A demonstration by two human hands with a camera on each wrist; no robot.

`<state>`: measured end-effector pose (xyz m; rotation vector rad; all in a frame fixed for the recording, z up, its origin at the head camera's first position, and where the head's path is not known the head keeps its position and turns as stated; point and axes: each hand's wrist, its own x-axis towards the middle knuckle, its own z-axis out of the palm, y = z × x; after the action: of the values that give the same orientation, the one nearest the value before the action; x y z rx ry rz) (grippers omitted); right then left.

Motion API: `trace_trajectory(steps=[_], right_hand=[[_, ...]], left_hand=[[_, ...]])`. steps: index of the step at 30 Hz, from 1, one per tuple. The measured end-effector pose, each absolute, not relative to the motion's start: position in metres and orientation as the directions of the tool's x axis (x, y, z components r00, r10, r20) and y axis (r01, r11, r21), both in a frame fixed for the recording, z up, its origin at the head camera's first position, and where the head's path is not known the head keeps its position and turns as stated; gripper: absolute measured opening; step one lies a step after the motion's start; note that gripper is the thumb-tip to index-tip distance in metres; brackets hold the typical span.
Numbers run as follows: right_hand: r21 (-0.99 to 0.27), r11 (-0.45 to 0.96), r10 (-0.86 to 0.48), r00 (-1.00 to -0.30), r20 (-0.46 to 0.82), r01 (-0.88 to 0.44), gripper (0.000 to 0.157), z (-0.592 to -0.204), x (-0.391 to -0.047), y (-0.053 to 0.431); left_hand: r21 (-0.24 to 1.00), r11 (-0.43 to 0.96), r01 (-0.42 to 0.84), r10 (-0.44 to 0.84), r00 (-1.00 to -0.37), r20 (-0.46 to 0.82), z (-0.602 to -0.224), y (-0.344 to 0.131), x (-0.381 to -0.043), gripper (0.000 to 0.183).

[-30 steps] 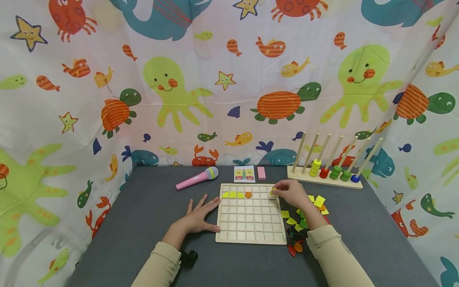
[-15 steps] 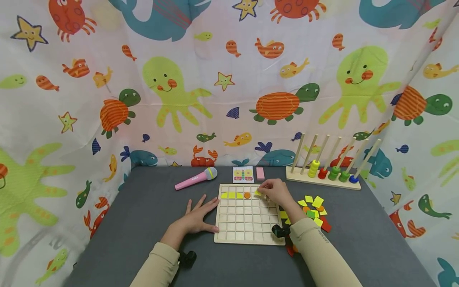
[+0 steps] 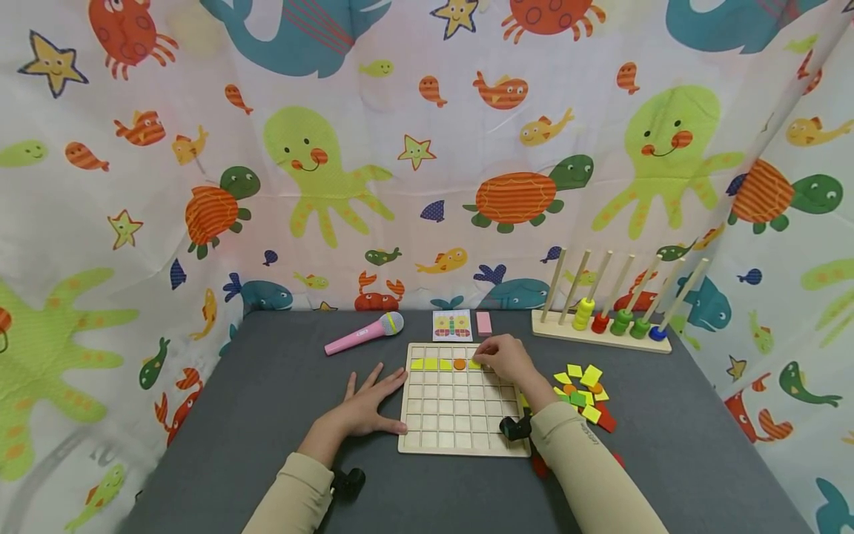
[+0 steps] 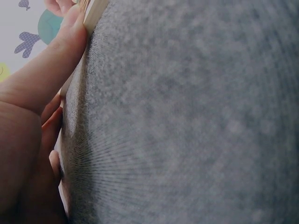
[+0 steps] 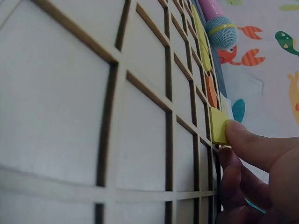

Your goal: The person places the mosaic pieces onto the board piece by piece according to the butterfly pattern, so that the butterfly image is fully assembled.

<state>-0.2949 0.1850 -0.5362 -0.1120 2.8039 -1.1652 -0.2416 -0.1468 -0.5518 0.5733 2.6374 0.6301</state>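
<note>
A wooden grid board lies on the dark table. In its second row are several yellow square tiles and an orange round piece. My right hand pinches another yellow square tile between thumb and fingers, at the cell just right of the orange piece. Whether this tile sits fully in the cell is hard to tell. My left hand lies with spread fingers at the board's left side; its thumb touches the board's edge.
Loose yellow, green, orange and red pieces lie right of the board, partly behind the right forearm. Behind the board are a pink toy microphone, a picture card and a pink block. A peg stand with coloured rings stands at back right.
My right hand has moved left along the second row with the yellow tile, from near the board's right edge to beside the orange piece. The left hand has stayed in place.
</note>
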Motion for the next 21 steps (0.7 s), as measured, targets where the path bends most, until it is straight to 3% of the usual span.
trace_trajectory(steps=[9,21], right_hand=[[-0.656,0.752,-0.161,-0.983,-0.087,-0.065,0.007,-0.533,-0.295,0.182],[-0.693,0.72,-0.137,-0.987,-0.088,-0.038,0.015,-0.521,-0.285,0.187]], left_hand=[[0.494,0.818,0.295,0.46,-0.851,-0.253,-0.553,-0.146,-0.242,0.11],[0.49,0.818,0.302,0.463,-0.851,-0.248,-0.556,-0.147,-0.242,0.11]])
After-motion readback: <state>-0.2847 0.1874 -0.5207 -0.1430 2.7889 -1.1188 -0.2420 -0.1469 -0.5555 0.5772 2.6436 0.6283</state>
